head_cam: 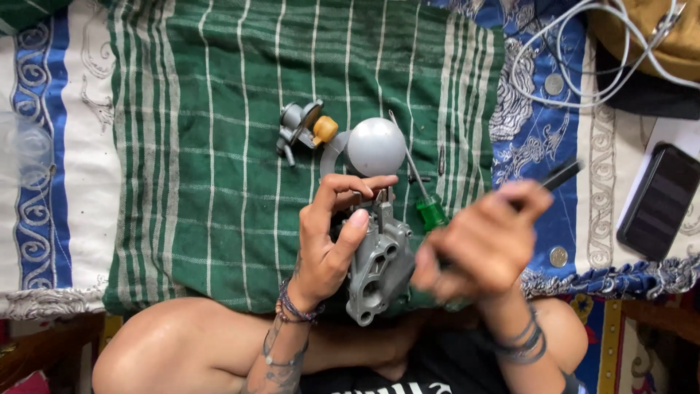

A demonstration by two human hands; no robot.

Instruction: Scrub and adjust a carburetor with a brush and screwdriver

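Observation:
My left hand (332,233) grips a grey cast-metal carburetor body (379,266) upright over my lap, thumb pressed on its side. My right hand (485,241), blurred by motion, holds a thin dark tool (560,175) that sticks out up and to the right. A grey rounded bowl part (375,146) lies on the green striped cloth (219,146) just above the body. Beside it rests a screwdriver with a green handle (430,210).
A small grey metal part with a yellow cap (306,125) lies on the cloth. A black phone (658,201) sits at the right, white cables (583,51) at top right, two coins (554,84) on the blue patterned sheet. My bare knees frame the bottom.

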